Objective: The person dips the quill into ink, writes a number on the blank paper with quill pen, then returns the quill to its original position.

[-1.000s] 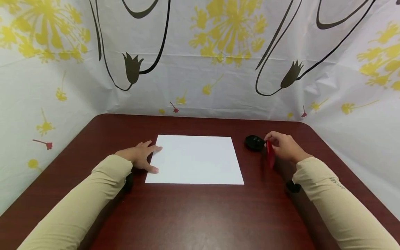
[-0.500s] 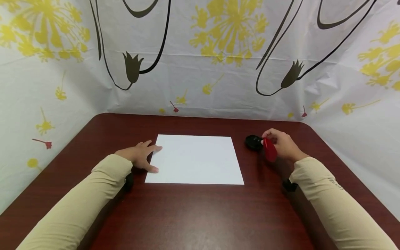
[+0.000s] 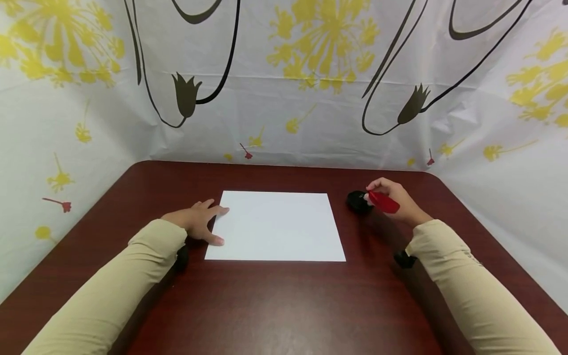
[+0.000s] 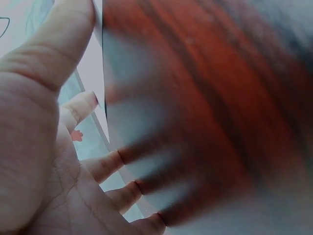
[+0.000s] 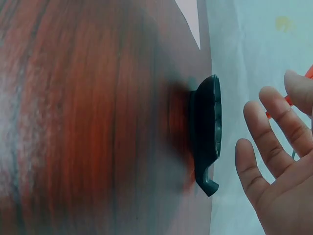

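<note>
On the table, a blank white sheet of paper (image 3: 275,227) lies flat. My left hand (image 3: 197,222) rests at its left edge with spread fingers, the thumb and index fingertips over the paper. To the right of the sheet, my right hand (image 3: 392,197) pinches a flat, oblong red piece (image 3: 385,202) between thumb and fingers; its exact kind is unclear. Just left of these fingertips stands a small black shallow dish (image 3: 357,202). In the right wrist view the dish (image 5: 208,122) has a short handle-like end, and the other fingers extend loosely beside it.
The dark red-brown wooden table (image 3: 275,305) has rounded far corners. Behind and at both sides hangs a white curtain (image 3: 266,113) with yellow and dark flower prints. Black bands show under both cuffs.
My right hand has moved slightly up and left, closer over the black dish. The red piece has swung from hanging nearly upright to slanting toward the right. My left hand has stayed in place.
</note>
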A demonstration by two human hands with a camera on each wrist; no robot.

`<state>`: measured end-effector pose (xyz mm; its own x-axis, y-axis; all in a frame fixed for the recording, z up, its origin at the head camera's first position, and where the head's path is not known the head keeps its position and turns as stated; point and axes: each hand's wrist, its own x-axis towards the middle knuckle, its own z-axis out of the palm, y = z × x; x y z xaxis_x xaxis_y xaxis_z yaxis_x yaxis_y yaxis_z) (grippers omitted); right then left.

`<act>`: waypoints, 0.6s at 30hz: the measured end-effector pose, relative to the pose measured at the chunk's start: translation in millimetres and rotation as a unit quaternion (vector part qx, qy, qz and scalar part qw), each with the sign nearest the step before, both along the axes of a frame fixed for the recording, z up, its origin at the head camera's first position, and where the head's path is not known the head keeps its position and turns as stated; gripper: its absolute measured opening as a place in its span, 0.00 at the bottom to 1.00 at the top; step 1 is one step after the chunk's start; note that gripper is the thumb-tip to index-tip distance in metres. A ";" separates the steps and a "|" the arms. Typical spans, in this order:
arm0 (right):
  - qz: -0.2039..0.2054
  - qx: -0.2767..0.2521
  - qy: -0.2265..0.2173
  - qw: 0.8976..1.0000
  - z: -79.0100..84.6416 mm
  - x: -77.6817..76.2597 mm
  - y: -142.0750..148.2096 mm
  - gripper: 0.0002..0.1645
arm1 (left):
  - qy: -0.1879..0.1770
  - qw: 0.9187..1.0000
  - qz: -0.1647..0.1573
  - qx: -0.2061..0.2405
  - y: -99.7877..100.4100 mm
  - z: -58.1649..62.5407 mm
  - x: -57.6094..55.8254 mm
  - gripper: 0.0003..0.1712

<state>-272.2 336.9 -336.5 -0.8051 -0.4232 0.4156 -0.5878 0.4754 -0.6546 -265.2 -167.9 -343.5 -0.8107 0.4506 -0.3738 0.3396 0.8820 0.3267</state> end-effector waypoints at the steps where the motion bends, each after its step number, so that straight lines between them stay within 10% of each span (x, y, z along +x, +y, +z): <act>1: -0.004 -0.005 -0.008 1.000 0.8 0.3 -1.1 0.19 | 0.000 1.000 0.001 -0.001 0.3 0.1 0.0 0.58; 18: -0.074 -0.068 -0.053 0.994 7.4 1.6 -21.7 0.12 | 0.001 1.000 0.012 -0.006 1.0 -1.4 -1.0 0.58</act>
